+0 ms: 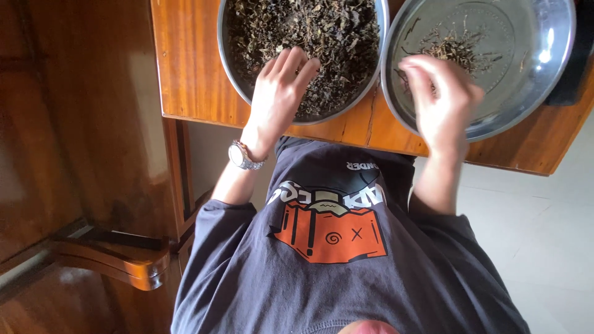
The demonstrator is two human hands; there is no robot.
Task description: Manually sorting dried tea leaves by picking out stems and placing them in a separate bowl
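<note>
Your left hand (278,93) lies palm down in the near part of the left metal bowl (230,62), fingers (296,62) stretched out and slightly spread, their tips resting on the heap of dark dried leaves (322,31) that fills this bowl almost to the rim. It grips nothing that you can see; it is a flat, loose hand on the leaves, with a silver wristwatch (243,156) on the wrist just off the table edge.

Your right hand (440,99) hovers over the near left part of the right metal bowl (550,68). Its fingers are curled inward and bunched toward the thumb, close to shut; whether they pinch any stems you cannot tell, because the back of the hand hides the fingertips. Just beyond it, in the middle of this bowl, lies a small scatter of thin brown stems (455,46); the rest of the bowl's shiny floor shows bare metal.

The two bowls sit side by side on the wooden table (185,62), their rims touching or nearly so between your hands. Both near rims lie close to the table's front edge, right above your lap. To the left of the leaf bowl there is a strip of bare tabletop up to the table's left edge. At the right, the table's corner runs off diagonally just past the right bowl, with pale floor (544,222) below it. A curved wooden chair arm (124,260) stands at your lower left.
</note>
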